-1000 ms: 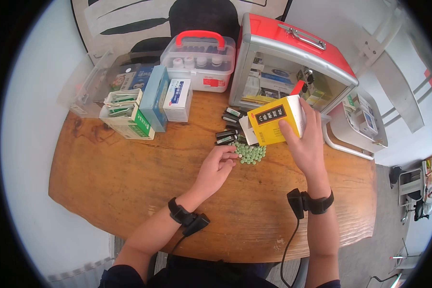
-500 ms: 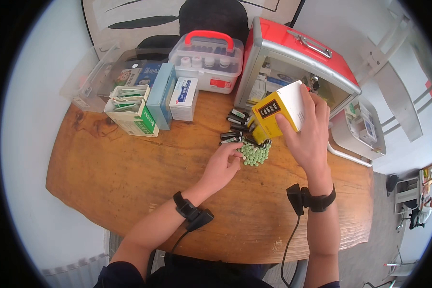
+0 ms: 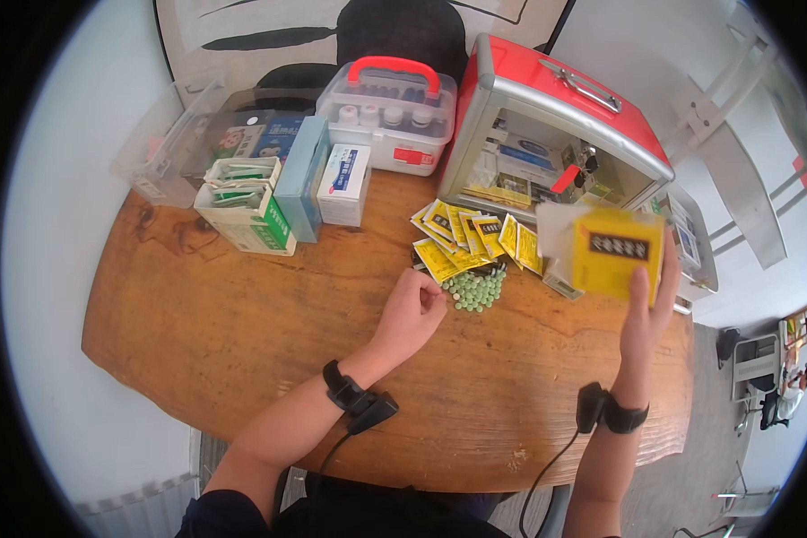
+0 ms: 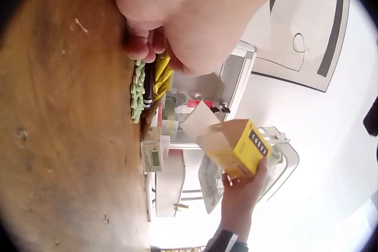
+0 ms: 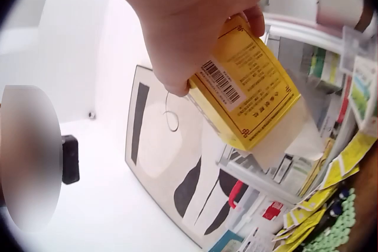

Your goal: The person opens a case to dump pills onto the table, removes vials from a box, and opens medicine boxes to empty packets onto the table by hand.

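Observation:
My right hand point(image 3: 652, 300) grips a yellow carton point(image 3: 611, 264) with dark label panels, held up at the right side of the table. In the right wrist view the carton point(image 5: 251, 89) shows its barcode side, and its pale end flap hangs loose. Several yellow sachets point(image 3: 462, 235) lie in a loose pile before the cabinet, mostly covering some black cylinders. Just in front of them is a cluster of round green tablets point(image 3: 477, 291). Beside the cluster, my left hand point(image 3: 412, 312) rests low with its fingers loosely curled, and no held thing shows.
A red-topped cabinet point(image 3: 569, 85) with a glass front stands behind the sachets. Left of it are a clear case with a red handle point(image 3: 390, 143), a white box point(image 3: 343, 188), a tall blue box point(image 3: 299, 184) and an open green-white carton point(image 3: 251, 220). A small pale box point(image 3: 562, 280) lies right.
The yellow sachets have come out of the carton onto the black cylinders. My right hand has swung right with the carton; my left hand stays by the tablets, its fingers drawn in more.

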A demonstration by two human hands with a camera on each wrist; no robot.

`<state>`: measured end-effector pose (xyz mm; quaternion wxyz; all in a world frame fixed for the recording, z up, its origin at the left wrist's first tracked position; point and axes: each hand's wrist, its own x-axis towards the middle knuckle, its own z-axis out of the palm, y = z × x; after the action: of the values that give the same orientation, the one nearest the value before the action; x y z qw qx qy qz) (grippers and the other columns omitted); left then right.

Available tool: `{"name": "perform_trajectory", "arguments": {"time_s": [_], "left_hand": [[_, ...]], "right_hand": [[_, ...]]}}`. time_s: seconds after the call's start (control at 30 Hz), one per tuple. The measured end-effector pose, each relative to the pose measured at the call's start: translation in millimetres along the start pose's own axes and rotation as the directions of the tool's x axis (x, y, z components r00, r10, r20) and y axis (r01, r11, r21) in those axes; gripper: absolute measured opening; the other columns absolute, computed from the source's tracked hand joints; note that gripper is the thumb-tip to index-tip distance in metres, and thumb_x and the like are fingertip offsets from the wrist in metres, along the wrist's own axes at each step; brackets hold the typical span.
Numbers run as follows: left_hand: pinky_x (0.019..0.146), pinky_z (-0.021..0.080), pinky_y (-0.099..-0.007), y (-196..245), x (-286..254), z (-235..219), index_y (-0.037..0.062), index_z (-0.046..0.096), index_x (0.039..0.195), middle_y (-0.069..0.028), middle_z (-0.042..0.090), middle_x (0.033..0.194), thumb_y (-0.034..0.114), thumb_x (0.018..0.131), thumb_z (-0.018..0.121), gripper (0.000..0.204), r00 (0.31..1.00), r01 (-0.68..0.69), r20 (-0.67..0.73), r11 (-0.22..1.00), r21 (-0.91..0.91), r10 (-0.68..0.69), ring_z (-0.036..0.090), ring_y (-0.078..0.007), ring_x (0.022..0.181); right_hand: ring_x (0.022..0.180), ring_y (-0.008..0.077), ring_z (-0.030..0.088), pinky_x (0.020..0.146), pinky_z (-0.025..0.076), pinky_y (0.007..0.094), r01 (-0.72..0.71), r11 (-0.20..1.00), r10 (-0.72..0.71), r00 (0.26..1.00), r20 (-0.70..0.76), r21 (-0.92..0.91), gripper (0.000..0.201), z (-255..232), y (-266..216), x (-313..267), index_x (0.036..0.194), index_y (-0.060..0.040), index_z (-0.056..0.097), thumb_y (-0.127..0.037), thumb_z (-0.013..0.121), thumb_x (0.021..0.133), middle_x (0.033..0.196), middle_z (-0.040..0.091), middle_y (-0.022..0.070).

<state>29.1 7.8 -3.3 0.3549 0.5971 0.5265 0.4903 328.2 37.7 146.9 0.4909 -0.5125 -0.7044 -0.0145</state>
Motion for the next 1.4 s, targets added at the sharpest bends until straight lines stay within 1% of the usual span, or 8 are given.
{"name": "perform_trajectory", "arguments": {"time_s": [0.2,0.3,0.4,0.73,0.93,1.07,1.13,1.4], "left_hand": [[0.068,0.046,-0.0253,11,0,-23,0.0049,0.05,0.101,-0.0017,0.055,0.09,0.001,0.095,0.058,0.011,0.992,0.097,-0.069,0.991,-0.089,-0.103,0.054,-0.0082,0.079],[0.076,0.049,-0.0374,24,30,-65,0.0029,0.052,0.11,-0.0109,0.061,0.096,0.003,0.089,0.066,0.025,0.968,-0.123,-0.172,0.943,0.31,0.183,0.061,-0.0226,0.084],[0.091,0.048,-0.044,30,68,-93,0.0011,0.055,0.116,-0.016,0.061,0.111,0.004,0.086,0.069,0.033,0.868,-0.265,-0.165,0.719,0.642,0.468,0.059,-0.031,0.102],[0.114,0.036,-0.0534,17,94,-86,-0.0001,0.055,0.112,-0.0213,0.052,0.13,0.015,0.078,0.082,0.046,0.906,-0.088,-0.082,0.373,0.924,0.416,0.049,-0.04,0.123],[0.103,0.044,-0.053,22,83,-89,-0.0026,0.054,0.112,-0.0278,0.05,0.131,0.011,0.08,0.078,0.042,0.911,-0.008,-0.2,0.499,0.866,0.362,0.05,-0.0432,0.122],[0.106,0.044,-0.0494,47,41,-90,-0.0041,0.047,0.125,-0.0298,0.045,0.139,0.006,0.087,0.071,0.046,0.863,-0.132,-0.249,0.671,0.729,0.44,0.049,-0.0422,0.128],[0.108,0.043,-0.0443,67,14,-74,-0.0035,0.043,0.134,-0.0253,0.044,0.143,0.007,0.093,0.067,0.049,0.901,-0.207,-0.337,0.953,0.221,0.274,0.05,-0.0342,0.13],[0.11,0.042,-0.0395,76,-15,-15,0.0003,0.036,0.142,-0.016,0.041,0.149,0.012,0.104,0.058,0.046,0.988,-0.151,-0.029,0.971,-0.184,0.148,0.047,-0.0233,0.133]], "right_hand": [[0.129,0.0265,0.052,0.114,0.035,0.0389,-0.488,0.801,0.549,0.83,-0.1,0.348,0.062,-55,101,-99,0.148,0.0037,0.044,-0.041,0.053,0.107,0.14,0.056,0.0146],[0.121,0.0194,0.058,0.107,0.044,0.0356,-0.73,0.48,0.81,0.582,0.073,0.487,0.064,-80,135,-127,0.139,0.0042,0.053,-0.05,0.051,0.106,0.133,0.059,0.0146],[0.122,0.0205,0.058,0.109,0.043,0.0357,-0.79,0.482,0.825,0.555,0.108,0.379,0.064,-89,159,-144,0.138,0.005,0.054,-0.05,0.05,0.107,0.134,0.059,0.0147],[0.137,0.0304,0.048,0.114,0.038,0.0402,-0.367,0.929,0.367,0.895,-0.253,0.048,0.033,-51,72,-127,0.135,0.0031,0.054,-0.012,0.045,0.107,0.149,0.051,0.0186],[0.124,0.0262,0.059,0.104,0.046,0.0368,-0.177,0.955,0.181,0.983,0.007,0.238,0.024,-11,-11,-122,0.123,0.0003,0.06,-0.009,0.05,0.103,0.131,0.062,0.0167],[0.102,0.0266,0.07,0.092,0.055,0.0386,-0.423,0.818,0.165,0.821,0.547,0.388,0.028,14,-57,-121,0.124,-0.0006,0.061,-0.004,0.064,0.097,0.11,0.071,0.0125],[0.114,0.0294,0.067,0.097,0.054,0.0409,-0.451,0.811,0.105,0.739,0.666,0.372,0.049,34,-73,-115,0.141,0.0003,0.048,-0.006,0.067,0.096,0.125,0.066,0.0176],[0.133,0.0264,0.052,0.109,0.046,0.0429,-0.658,0.459,0.221,0.735,0.641,0.597,0.074,86,-77,-108,0.154,0.0027,0.02,-0.013,0.067,0.1,0.146,0.048,0.0174]]}}
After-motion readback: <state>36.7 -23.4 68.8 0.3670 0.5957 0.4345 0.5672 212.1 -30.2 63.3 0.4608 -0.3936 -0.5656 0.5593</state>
